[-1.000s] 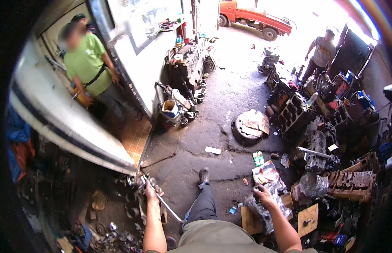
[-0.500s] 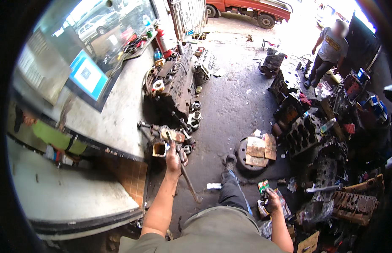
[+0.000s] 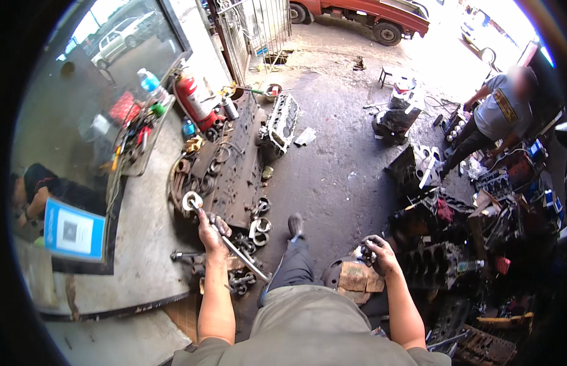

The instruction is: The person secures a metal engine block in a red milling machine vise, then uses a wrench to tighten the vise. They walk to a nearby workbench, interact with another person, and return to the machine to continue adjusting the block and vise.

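My left hand (image 3: 212,234) is closed round a long metal bar (image 3: 249,262), held slantwise, with its upper part beside a white ring-shaped part and its lower end over the floor near my leg. The bar's exact kind is unclear. My right hand (image 3: 381,255) is raised with its fingers curled, blackened with grease. Something small and dark seems to be in its grip, but I cannot make it out. Below that hand lies a round metal drum-like piece with flattened cardboard (image 3: 354,277) on top.
At the left, a long engine block (image 3: 234,165) stands beside a counter (image 3: 149,226), near a red fire extinguisher (image 3: 195,100). Several engine blocks (image 3: 425,268) and loose parts crowd the right side. A person (image 3: 500,110) bends over parts at the far right. A red truck (image 3: 356,18) stands outside.
I have stepped forward, bringing the engine block and extinguisher nearer. My right hand has risen away from the green packet by the floor clutter. The bar stays in my left hand.
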{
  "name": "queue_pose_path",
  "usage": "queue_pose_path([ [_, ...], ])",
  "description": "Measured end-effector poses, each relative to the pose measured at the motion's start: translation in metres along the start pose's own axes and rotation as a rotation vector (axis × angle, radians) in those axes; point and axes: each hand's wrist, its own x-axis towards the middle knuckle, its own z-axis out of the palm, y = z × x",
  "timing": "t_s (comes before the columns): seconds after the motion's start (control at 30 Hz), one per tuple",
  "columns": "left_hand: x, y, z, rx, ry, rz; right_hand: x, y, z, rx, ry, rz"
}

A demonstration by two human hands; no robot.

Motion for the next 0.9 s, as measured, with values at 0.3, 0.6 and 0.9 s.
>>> queue_pose_path([
  [0.3, 0.294, -0.042, 0.221, -0.085, 0.050, -0.028, 0.239, -0.117, -0.047, 0.166, 0.252, 0.190],
  [0.6, 0.581, -0.092, 0.440, 0.099, -0.213, 0.128, 0.520, -0.318, -0.137, 0.109, 0.342, 0.189],
  [0.9, 0.734, -0.233, 0.450, -0.205, 0.477, -0.146, 0.894, -0.594, -0.051, -0.566, 0.032, 0.232],
])
